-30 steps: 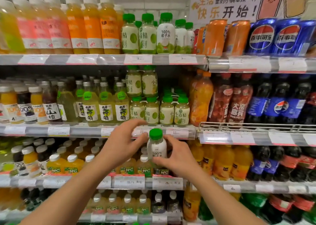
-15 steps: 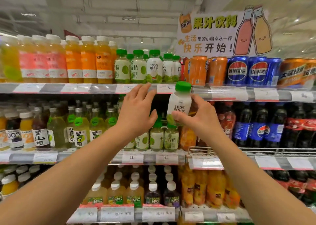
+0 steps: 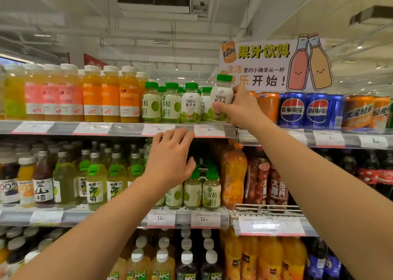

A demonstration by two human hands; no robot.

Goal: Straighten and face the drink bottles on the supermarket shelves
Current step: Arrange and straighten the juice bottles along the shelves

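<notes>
Nearest, two bare forearms reach up toward supermarket shelves. Closer in, the left hand (image 3: pixel 170 160) hovers with fingers spread and relaxed, holding nothing, just below the top shelf's price rail (image 3: pixel 119 128). Farther up, the right hand (image 3: pixel 238 107) grips a green-capped coconut water bottle (image 3: pixel 222 96), tilted slightly, at the right end of a matching row (image 3: pixel 187 103) beside orange cans (image 3: pixel 269 106). Judging by this, the placing step is underway; next it needs setting upright, label forward, flush with its neighbours.
</notes>
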